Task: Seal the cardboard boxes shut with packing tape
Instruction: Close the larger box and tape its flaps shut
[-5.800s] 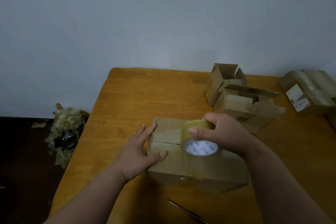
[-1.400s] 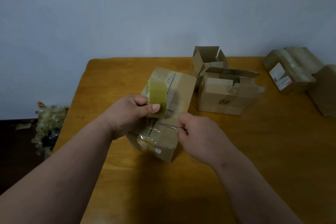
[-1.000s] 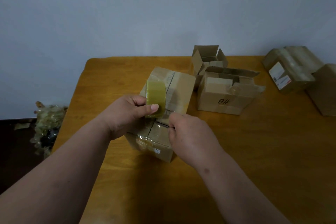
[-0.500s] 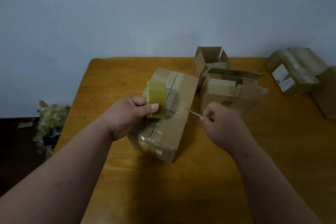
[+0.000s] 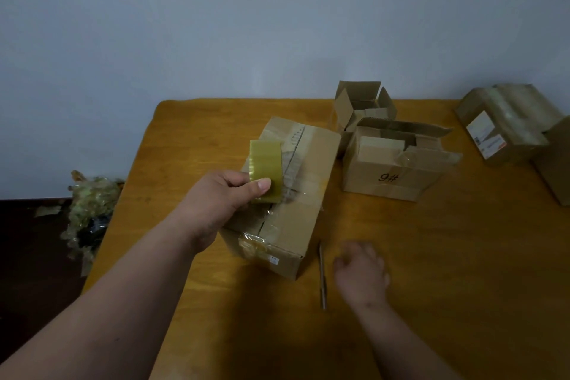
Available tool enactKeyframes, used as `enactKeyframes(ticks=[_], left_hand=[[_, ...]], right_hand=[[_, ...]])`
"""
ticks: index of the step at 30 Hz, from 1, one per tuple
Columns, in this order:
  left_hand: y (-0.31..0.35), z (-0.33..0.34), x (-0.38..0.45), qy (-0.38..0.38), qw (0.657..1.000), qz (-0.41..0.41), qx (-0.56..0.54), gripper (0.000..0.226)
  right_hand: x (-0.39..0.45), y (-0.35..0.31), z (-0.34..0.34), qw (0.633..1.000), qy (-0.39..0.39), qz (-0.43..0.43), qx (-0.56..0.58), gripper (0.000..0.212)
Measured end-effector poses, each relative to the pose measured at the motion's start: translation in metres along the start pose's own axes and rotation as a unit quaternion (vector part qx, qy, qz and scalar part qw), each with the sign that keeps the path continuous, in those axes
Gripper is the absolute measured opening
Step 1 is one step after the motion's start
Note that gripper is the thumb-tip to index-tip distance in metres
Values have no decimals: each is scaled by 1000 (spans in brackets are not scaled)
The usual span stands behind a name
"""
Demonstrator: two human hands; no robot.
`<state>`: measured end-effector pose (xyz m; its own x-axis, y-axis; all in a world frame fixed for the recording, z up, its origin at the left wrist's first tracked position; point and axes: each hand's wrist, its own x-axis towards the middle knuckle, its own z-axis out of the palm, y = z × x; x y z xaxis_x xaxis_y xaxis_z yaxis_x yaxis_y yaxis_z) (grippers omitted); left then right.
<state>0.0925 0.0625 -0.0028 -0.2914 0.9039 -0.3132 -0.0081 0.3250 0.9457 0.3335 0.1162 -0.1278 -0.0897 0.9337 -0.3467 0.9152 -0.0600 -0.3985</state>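
1. Fingers: the right hand (image 5: pixel 361 273) is blurred, low over the table with its fingers loosely bent and nothing in them that I can make out. The left hand (image 5: pixel 216 203) has its thumb and fingers pinched round the tape roll (image 5: pixel 266 170), held on edge above the box.
2. A thin metal tool (image 5: pixel 321 276), probably the cutter, lies on the table just beside the right hand, at its 9 o'clock. Its long axis runs from 6 to 12 o'clock.
3. The box being sealed (image 5: pixel 288 194) lies from the right hand at about 10 o'clock and directly under the left hand. Its long axis runs from roughly 7 to 1 o'clock, and so does its centre seam. Clear tape already shows across the top and the near end.
4. My judgement: the left hand is much the nearer to the seam, so it carries the roll. The right hand, free, is placed to press loose tape down or turn the box.
5. The table (image 5: pixel 431 271) is orange-brown wood.
6. Further off, at 12 to 1 o'clock from the sealed box, stand an open box marked 9# (image 5: pixel 391 176) and a smaller open box (image 5: pixel 359 105) behind it, both unsealed.
7. At the far right sits a taped parcel (image 5: pixel 505 123) with a label.
8. Beyond is a plain pale wall (image 5: pixel 277 15); crumpled wrapping (image 5: pixel 92 207) lies on the dark floor at left.
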Motion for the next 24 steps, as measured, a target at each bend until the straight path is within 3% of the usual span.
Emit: enactKeyframes(ticks=[3,5,9,14,19,21,24], left_hand=[[-1,1,0,10,1000,-1,-9,31],[-1,3,-1,8,1000,-1,-16,33],[-1,4,-5,6,1000,2,-25,31],[-8,-3,-14,8,1000,2,-8,23],[-20,7,-15,57,988,-13,144,83],[-23,16,-10,94,981,-8,171,92],[-27,21,-2,134,967,-11,215,88]], right_hand=[[-1,-34,-39,963,116,-84,229,19],[-9,-66,-59,931,104,-190,294,26],[-20,-115,-67,934,-26,-290,205,49],[-18,-129,-68,915,-90,-290,266,12],[-15,-125,-74,903,-137,-285,289,14],[-15,-126,-74,898,-152,-293,292,18],[-15,-128,-75,896,-163,-309,274,17]])
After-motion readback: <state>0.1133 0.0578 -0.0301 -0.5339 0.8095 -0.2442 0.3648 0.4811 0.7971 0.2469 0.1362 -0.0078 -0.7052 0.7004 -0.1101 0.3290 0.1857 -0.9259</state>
